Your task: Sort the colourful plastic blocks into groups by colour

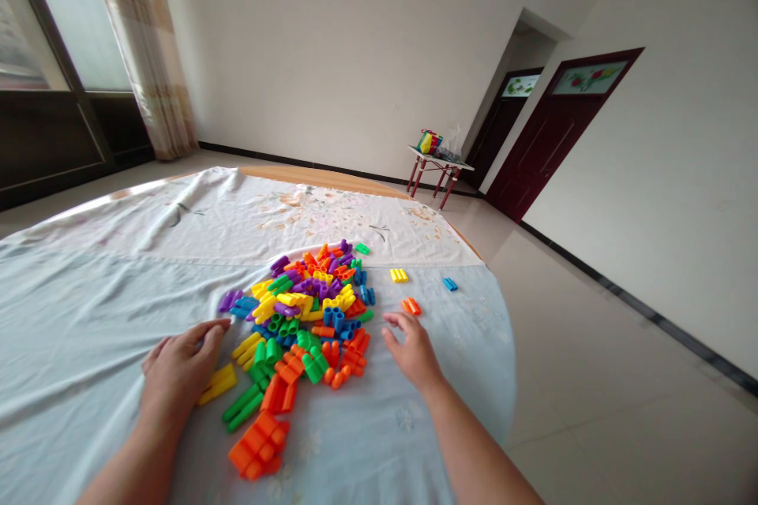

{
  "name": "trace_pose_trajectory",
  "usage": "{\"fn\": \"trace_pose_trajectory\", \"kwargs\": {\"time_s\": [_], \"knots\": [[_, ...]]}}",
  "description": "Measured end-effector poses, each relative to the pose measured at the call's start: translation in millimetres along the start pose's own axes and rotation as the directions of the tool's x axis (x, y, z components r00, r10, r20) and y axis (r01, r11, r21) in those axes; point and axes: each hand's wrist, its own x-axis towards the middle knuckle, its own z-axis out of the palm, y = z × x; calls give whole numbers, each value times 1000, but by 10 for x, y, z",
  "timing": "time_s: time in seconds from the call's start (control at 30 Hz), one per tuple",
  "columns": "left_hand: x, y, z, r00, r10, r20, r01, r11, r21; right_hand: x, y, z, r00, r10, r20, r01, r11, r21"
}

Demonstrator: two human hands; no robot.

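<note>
My right hand (414, 351) is half-open, empty, near orange block (410, 306). Left hand (182, 367) by yellow block (221, 383), grip unclear. Side pinch suits single blocks.

There was just one camera, up on the person's head. It looked forward and down over the round table (332, 213), with both hands close by, low in the view. It tipped to one side, so the doors leaned. It also saw the far wall (332, 55) and some floor.
</note>
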Motion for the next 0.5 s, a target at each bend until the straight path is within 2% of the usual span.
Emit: {"fn": "trace_pose_trajectory", "kwargs": {"time_s": [0.07,0.13,0.5], "knots": [[0,0,0,1000,-1,-7,1,1000,4,-39,-164,59,992,-13,127,5,998,63],[0,0,1,1000,3,-12,-3,1000,6,-73,-269,112,985,-13,173,-1,997,79],[8,-29,14,1000,18,2,-18,1000,13,-101,-277,172,987,-1,163,-12,997,80]]}}
